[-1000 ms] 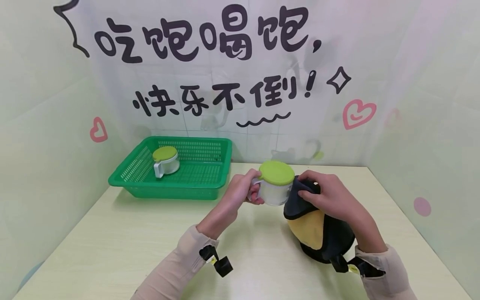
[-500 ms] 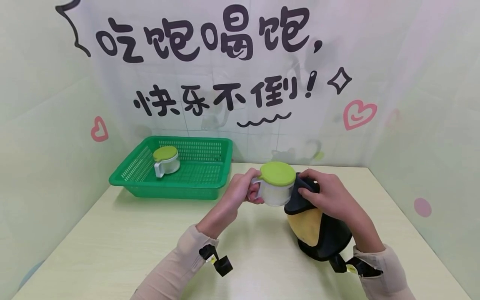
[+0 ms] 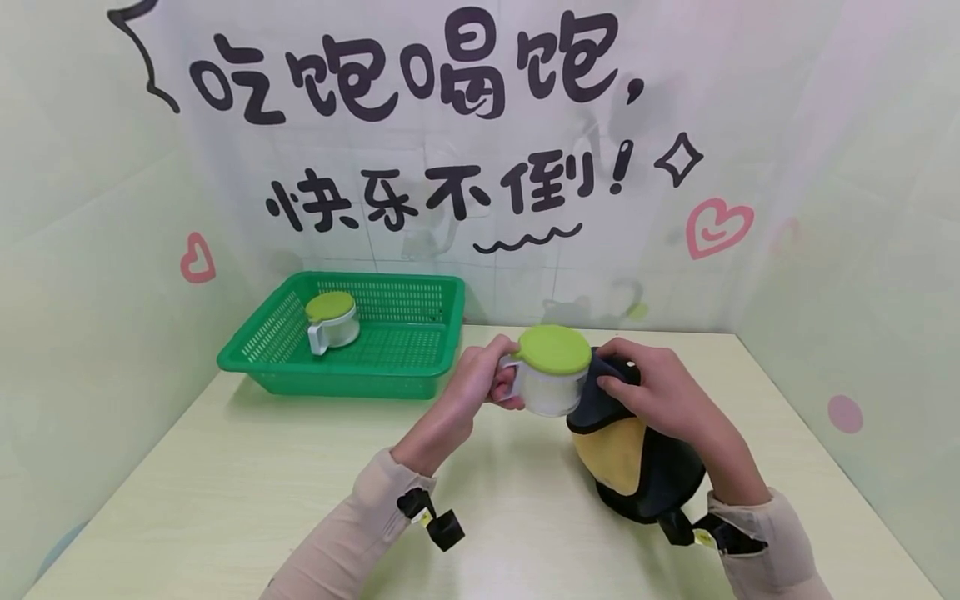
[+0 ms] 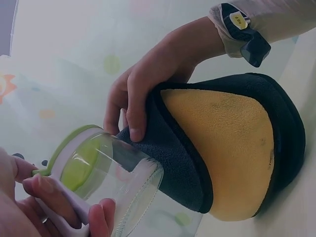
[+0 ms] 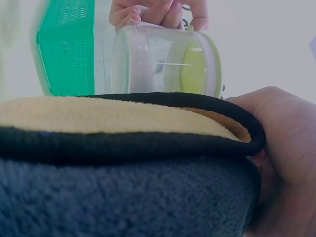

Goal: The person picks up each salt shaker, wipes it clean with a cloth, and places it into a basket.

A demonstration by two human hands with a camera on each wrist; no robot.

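My left hand point(image 3: 480, 379) grips the white handle of a clear glass seasoning jar point(image 3: 551, 392), held above the table. A light green lid point(image 3: 555, 348) covers its top. On the jar's right side, my right hand point(image 3: 660, 392) pinches a thick, two-sided cleaning cloth point(image 3: 611, 454), dark blue-grey and yellow with black edging. In the left wrist view a folded corner of the cloth point(image 4: 222, 143) lies right at the jar's glass wall. The cloth's lower part hangs bulging beneath my right hand. From the right wrist, the cloth point(image 5: 123, 192) hides part of the jar point(image 5: 163, 64).
At the back left of the pale wooden table point(image 3: 300, 483) stands a green plastic basket point(image 3: 345, 386). Inside it is a similar jar point(image 3: 333, 325) with a green lid and white handle. A printed curtain point(image 3: 450, 242) closes off the back, with pale walls at both sides.
The jar in my left hand sits very slightly lower. The cloth's hanging lower part has shifted a little to the left. Both hands keep their hold.
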